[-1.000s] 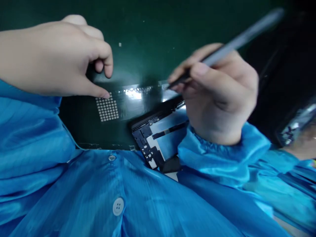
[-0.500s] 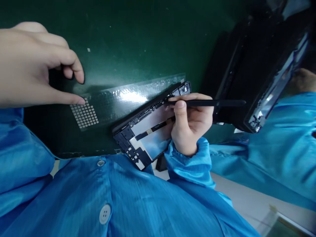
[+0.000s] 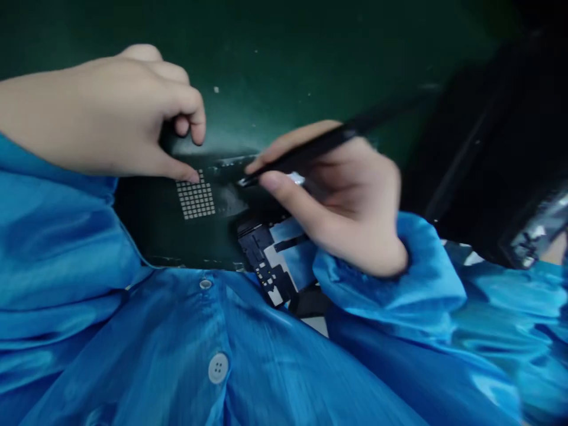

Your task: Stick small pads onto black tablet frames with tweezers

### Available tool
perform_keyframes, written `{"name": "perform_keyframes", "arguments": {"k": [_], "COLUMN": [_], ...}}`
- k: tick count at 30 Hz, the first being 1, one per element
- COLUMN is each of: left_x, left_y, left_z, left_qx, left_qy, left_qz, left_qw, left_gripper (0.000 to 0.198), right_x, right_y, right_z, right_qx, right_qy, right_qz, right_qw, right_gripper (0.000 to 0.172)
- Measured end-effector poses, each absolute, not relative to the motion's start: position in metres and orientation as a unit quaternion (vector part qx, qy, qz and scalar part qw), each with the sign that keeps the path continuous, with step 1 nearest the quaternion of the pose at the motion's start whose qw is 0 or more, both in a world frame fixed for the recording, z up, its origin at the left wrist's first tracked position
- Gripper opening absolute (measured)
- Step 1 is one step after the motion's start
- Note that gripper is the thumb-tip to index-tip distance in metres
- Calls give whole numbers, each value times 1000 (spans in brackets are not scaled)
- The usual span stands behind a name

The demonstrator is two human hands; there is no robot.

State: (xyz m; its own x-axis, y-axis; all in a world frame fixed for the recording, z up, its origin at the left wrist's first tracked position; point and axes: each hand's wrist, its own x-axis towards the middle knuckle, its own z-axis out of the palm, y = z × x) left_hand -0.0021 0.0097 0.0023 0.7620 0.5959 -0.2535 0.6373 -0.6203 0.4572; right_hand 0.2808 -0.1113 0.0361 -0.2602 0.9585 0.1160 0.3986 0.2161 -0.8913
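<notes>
My left hand [image 3: 133, 115] rests its thumb on the top corner of a clear sheet with small pale square stickers [image 3: 196, 200] in a grid. Its index finger is curled and apart from the thumb, with nothing between them. My right hand [image 3: 341, 195] pinches a pair of black tweezers [image 3: 310, 148], whose tips point left toward the stickers. Below that hand lies an opened phone [image 3: 266, 260], its inner parts facing up; my right hand hides the rest of it. The tweezers are blurred by motion.
The green tabletop [image 3: 284, 53] carries a few tiny pale specks. Stacked dark devices [image 3: 488, 154] stand at the right, blurred. Another person's blue sleeve [image 3: 510, 307] shows beyond my right arm at the lower right.
My right hand has left the phone and swung left over the clear sheet, its tweezers now tilted. The view has shifted, while my left thumb remains on the stickers' corner.
</notes>
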Motion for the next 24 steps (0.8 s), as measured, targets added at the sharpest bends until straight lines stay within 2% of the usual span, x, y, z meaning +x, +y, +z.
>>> {"name": "perform_keyframes", "arguments": {"k": [2,4,12,14,16,18,20,22,24], "left_x": [7,13,17,16,15,13,6,-3,-12], "left_y": [6,4,7,7,7,8,10,13,15], "left_z": [10,14,9,7,6,3,-4,-15,-28], "left_qx": [891,881,876,882,888,894,907,920,902], "left_qy": [362,371,390,385,379,371,351,318,359], "left_qz": [-48,-55,-92,-91,-87,-73,-39,3,63], "left_qw": [271,288,269,256,244,239,231,230,233], "left_gripper": [125,128,93,98,114,132,137,127,114], "right_x": [267,259,256,254,254,262,278,300,323], "right_y": [-93,-84,-88,-83,-77,-76,-83,-99,-120], "right_z": [23,10,5,5,6,7,9,10,8], "right_qx": [-440,-420,-424,-420,-418,-422,-451,-505,-560], "right_qy": [-728,-742,-751,-755,-739,-683,-602,-539,-513], "right_qz": [432,446,431,435,466,523,542,460,328], "right_qw": [301,272,267,255,250,286,375,492,562], "right_gripper": [9,10,9,8,7,5,10,8,5]}}
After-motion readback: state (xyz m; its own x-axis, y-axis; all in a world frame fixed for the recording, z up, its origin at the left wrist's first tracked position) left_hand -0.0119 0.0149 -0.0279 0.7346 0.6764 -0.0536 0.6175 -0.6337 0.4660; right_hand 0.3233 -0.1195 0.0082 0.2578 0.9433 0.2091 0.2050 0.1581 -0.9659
